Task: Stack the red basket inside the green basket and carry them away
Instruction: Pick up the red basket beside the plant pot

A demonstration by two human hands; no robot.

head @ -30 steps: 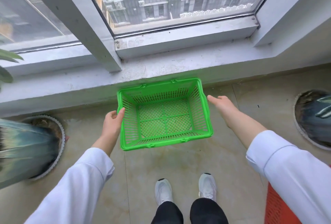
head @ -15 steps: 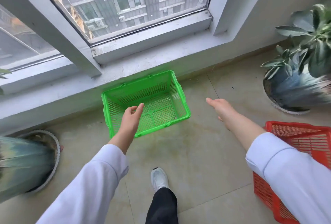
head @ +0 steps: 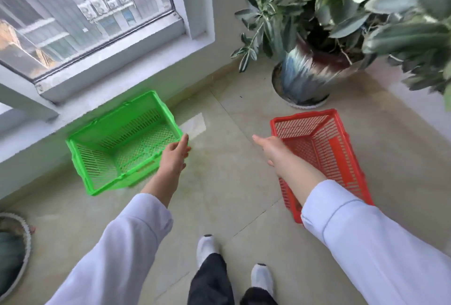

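Observation:
A green slatted plastic basket (head: 114,151) stands empty on the tiled floor by the wall under the window. A red basket (head: 324,148) of the same kind stands empty on the floor to its right. My left hand (head: 174,155) hovers over the green basket's right front corner, fingers apart, holding nothing. My right hand (head: 271,147) reaches out beside the red basket's left rim with flat extended fingers and holds nothing; my forearm covers part of that rim.
A large potted plant (head: 307,70) stands behind the red basket, its leaves hanging over the upper right. Another pot (head: 12,251) sits at the lower left edge. The window sill (head: 102,70) and wall bound the far side. My feet (head: 207,248) are below.
The view has swung to the right, bringing the whole red basket and the plant into sight. Both hands moved right; the left one left the green basket's left side for its right corner.

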